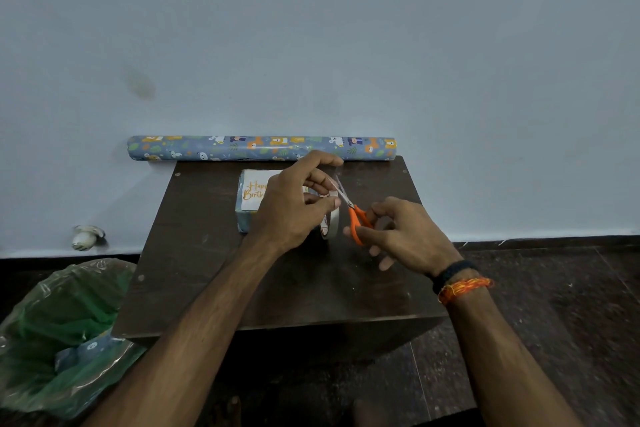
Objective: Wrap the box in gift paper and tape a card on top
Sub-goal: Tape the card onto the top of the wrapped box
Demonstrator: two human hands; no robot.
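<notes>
The left hand (294, 208) is curled round the tape roll (330, 222), thumb and fingers pinching a strip of clear tape pulled up from it, while the right hand (398, 236) has its fingers through the orange handles of the scissors (356, 218), whose blades point up and to the far left into that strip. The step in hand looks to be cutting a piece of tape for the card. To do it well, the left hand should keep the strip taut and away from its own fingers, the blades should meet the tape square across, not slantwise, and the free end should stay pinched so that it does not curl back and stick to itself. Just beyond the left hand, on the far left part of the dark table (277, 288), sits the wrapped box (247, 218), with the white "Happy Birthday" card (252, 192) lying on its top; whether any tape already holds the card I cannot tell. Along the table's far edge, against the wall, lies the gift paper roll (259, 148). On the floor to the near left is a green plastic bag (62, 322) with paper scraps in it. By count: two hands, one tape roll, one pair of scissors, one box, one card, one paper roll, one bag.
</notes>
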